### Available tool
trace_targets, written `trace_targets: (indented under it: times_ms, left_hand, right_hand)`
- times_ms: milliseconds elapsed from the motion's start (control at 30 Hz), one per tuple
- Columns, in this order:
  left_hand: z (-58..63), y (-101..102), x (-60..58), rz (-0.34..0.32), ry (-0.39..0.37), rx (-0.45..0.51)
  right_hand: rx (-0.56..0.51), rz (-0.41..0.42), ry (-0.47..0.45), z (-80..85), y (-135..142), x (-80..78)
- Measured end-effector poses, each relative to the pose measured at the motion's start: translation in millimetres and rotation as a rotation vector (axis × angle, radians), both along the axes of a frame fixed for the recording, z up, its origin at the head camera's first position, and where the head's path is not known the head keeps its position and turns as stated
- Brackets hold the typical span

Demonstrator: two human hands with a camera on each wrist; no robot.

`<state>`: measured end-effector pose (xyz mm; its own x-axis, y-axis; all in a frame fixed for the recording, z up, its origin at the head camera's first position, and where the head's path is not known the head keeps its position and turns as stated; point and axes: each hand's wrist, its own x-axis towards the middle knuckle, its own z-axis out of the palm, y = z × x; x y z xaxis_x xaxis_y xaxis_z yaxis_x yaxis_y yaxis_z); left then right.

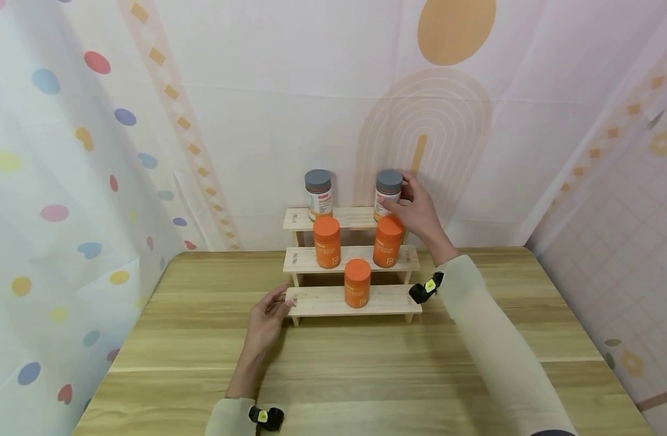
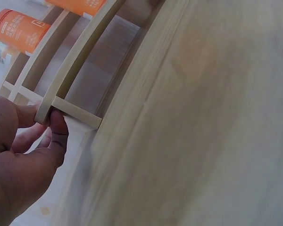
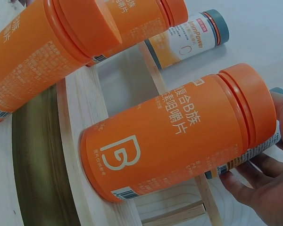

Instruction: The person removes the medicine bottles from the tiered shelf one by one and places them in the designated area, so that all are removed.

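1. Grey-capped jar (image 1: 389,184) in the grasp stands upright at the right end of the top step, towards 1 o'clock on the stepped wooden rack (image 1: 355,251) in the head view; its base is partly hidden by the right-hand orange jar (image 1: 387,245).
2. At its 4 o'clock is the right hand (image 1: 420,212), gripping it with the thumb across the label and the fingers curled round the other side.
3. From the right wrist, that orange jar covers most of the gripped one, but print too small to read from the head comes clear: a large pale B logo, Chinese characters, a barcode.
4. Towards the rack's 11 o'clock stands the second grey-capped jar (image 1: 319,197); only the right wrist view makes its "ImmPower" lettering legible.
5. The left orange jar (image 1: 328,245) sits towards 10 o'clock on the middle step, the front orange jar (image 1: 358,284) towards 6 o'clock.
6. At 8 o'clock the left hand (image 1: 265,327) pinches the end of the lowest step (image 1: 322,300); the left wrist view adds the fingers curled beneath and the board's underside.
7. Only the head view takes in the whole rack, the pale right sleeve (image 1: 491,321) and, at 12 o'clock, the arch-patterned backdrop (image 1: 284,121).
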<state>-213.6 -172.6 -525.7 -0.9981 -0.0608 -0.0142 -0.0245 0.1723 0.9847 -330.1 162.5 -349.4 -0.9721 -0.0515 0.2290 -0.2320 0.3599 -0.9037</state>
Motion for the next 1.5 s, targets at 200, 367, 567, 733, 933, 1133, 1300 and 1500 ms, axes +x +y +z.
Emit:
trace_targets:
  times_ms: [200, 367, 567, 733, 933, 1133, 1300, 1500]
  left_hand:
    - [1.5, -0.2, 0.9, -0.007, -0.008, 0.006]
    - [3.3, -0.4, 2.6, -0.015, -0.01, 0.009]
    - [4.0, -0.9, 4.5, -0.013, -0.027, 0.015]
    - [4.7, -1.4, 4.1, -0.003, -0.025, 0.021]
    - [4.3, -1.7, 4.7, 0.007, -0.024, 0.046]
    - [2.5, -1.5, 4.4, 0.006, -0.01, 0.051]
    - [1.8, -0.9, 4.5, 0.004, -0.006, 0.059]
    - [2.6, 0.0, 5.8, 0.005, -0.01, 0.067]
  right_hand:
    - [0.008, -0.002, 0.009, 0.0, 0.4, 0.4]
    - [0.0, -0.007, 0.012, 0.9, 1.0, 0.8]
    - [-0.001, -0.022, 0.027, 4.8, 3.5, 2.2]
    - [-0.005, -0.039, 0.059, 8.5, 7.0, 4.3]
    - [0.0, -0.027, 0.088, 10.9, 12.3, 8.7]
    - [-0.005, -0.041, 0.101, 12.8, 19.7, 15.1]
    - [-0.016, -0.05, 0.11, 13.5, 23.7, 20.8]
    - [-0.012, -0.058, 0.132, 10.0, 30.6, 27.8]
